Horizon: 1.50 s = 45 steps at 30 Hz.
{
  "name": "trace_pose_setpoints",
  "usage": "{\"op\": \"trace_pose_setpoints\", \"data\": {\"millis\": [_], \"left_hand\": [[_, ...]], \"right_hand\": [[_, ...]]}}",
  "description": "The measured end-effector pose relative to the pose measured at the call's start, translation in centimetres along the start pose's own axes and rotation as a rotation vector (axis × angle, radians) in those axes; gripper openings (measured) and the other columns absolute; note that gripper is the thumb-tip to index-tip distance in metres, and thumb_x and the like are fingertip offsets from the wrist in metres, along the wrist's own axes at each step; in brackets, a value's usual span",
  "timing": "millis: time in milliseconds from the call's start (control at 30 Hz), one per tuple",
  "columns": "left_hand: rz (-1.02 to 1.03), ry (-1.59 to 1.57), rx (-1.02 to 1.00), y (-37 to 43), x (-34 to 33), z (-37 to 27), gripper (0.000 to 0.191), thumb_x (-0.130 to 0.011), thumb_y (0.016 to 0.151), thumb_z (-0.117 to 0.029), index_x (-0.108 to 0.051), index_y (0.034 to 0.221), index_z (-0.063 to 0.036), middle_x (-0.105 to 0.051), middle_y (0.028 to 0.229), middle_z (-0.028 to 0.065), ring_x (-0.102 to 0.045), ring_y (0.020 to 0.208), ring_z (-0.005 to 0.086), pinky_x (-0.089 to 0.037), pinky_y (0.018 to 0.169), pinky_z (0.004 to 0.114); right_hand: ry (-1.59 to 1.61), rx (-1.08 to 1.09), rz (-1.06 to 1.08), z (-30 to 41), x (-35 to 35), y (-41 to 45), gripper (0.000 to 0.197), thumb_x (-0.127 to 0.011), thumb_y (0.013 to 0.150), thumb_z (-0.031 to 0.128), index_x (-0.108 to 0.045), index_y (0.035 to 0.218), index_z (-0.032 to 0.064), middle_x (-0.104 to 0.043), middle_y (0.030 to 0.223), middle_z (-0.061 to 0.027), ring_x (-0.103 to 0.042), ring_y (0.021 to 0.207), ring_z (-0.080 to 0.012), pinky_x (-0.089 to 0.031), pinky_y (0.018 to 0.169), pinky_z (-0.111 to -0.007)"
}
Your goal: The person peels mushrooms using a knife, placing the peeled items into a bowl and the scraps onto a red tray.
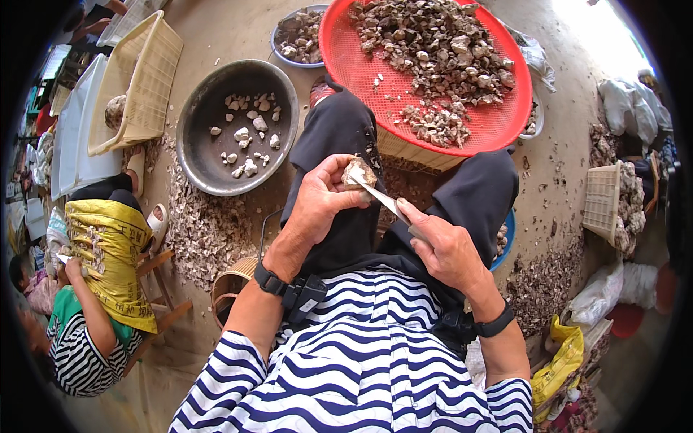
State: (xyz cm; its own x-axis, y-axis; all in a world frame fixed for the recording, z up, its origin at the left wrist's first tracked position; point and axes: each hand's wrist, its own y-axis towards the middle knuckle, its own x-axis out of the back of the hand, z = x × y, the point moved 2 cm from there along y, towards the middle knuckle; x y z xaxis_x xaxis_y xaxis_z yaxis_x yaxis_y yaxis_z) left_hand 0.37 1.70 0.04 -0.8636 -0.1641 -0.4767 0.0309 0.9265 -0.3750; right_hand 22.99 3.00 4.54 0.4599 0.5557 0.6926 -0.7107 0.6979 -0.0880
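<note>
My left hand (pixel 319 200) grips a rough brown lump (pixel 358 173) with a pale cut face, between thumb and fingers above my lap. In my right hand (pixel 446 243) is a knife (pixel 385 201); its blade points up and left and its tip lies on the lump's pale face. Past my knees, a red mesh basket (pixel 390 122) bears many brown chunks (pixel 433 59) and a smaller heap of paler pieces (pixel 438 124). To the left of my knees, a dark round basin (pixel 197 162) holds several whitish peeled pieces (pixel 260 124).
A blue-rimmed basin (pixel 299 64) of chunks stands beyond the dark basin. Peelings (pixel 206 233) cover the floor at left. A cream plastic crate (pixel 157 70) leans at upper left. A co-worker (pixel 97 335) sits at left, a yellow sack over the lap. Another crate (pixel 601 195) stands at right.
</note>
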Motion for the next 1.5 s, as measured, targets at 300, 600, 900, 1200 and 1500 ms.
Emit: {"op": "trace_pose_setpoints", "data": {"millis": [300,600,900,1200,1500], "left_hand": [[0.008,-0.018,-0.045,0.5,0.0,0.1,0.046,-0.071,0.076,0.006,-0.052,0.118,0.0010,-0.064,0.102,0.0078,-0.064,0.092,0.0157,-0.055,0.080,0.030],[0.013,0.017,-0.072,0.3,0.2,0.3,0.044,-0.071,0.077,0.005,-0.053,0.116,-0.0005,-0.065,0.101,0.0080,-0.065,0.091,0.0165,-0.055,0.080,0.030],[0.031,0.001,0.003,0.1,0.0,0.1,0.047,-0.071,0.077,0.004,-0.050,0.119,0.0014,-0.065,0.099,0.0096,-0.067,0.088,0.0193,-0.055,0.079,0.030],[0.017,0.038,-0.018,0.5,0.0,0.1,0.047,-0.070,0.078,0.004,-0.051,0.120,0.0018,-0.065,0.103,0.0105,-0.067,0.091,0.0197,-0.055,0.081,0.031],[0.035,0.073,-0.024,-0.2,-0.6,0.5,0.050,-0.071,0.076,0.004,-0.050,0.122,0.0045,-0.064,0.107,0.0105,-0.064,0.097,0.0181,-0.054,0.084,0.030]], "right_hand": [[-0.070,-0.044,-0.019,1.3,-0.2,2.1,0.066,-0.062,0.080,0.007,-0.040,0.142,0.0172,-0.060,0.081,-0.0142,-0.061,0.068,-0.0350,-0.050,0.059,-0.044],[-0.100,-0.062,-0.098,1.8,-1.5,2.7,0.063,-0.062,0.082,0.011,-0.040,0.141,0.0181,-0.061,0.080,-0.0154,-0.061,0.066,-0.0370,-0.051,0.059,-0.046],[-0.054,-0.069,-0.047,0.0,-0.1,-0.1,0.064,-0.062,0.080,0.006,-0.042,0.140,0.0167,-0.059,0.081,-0.0136,-0.060,0.072,-0.0345,-0.050,0.062,-0.044],[-0.113,-0.093,-0.122,1.2,-1.4,2.6,0.060,-0.061,0.083,0.009,-0.042,0.139,0.0172,-0.061,0.080,-0.0167,-0.061,0.067,-0.0379,-0.051,0.060,-0.046],[-0.042,-0.081,-0.144,0.8,-2.4,4.1,0.055,-0.059,0.086,0.014,-0.043,0.138,0.0128,-0.065,0.087,-0.0189,-0.064,0.077,-0.0391,-0.051,0.068,-0.049]]}}
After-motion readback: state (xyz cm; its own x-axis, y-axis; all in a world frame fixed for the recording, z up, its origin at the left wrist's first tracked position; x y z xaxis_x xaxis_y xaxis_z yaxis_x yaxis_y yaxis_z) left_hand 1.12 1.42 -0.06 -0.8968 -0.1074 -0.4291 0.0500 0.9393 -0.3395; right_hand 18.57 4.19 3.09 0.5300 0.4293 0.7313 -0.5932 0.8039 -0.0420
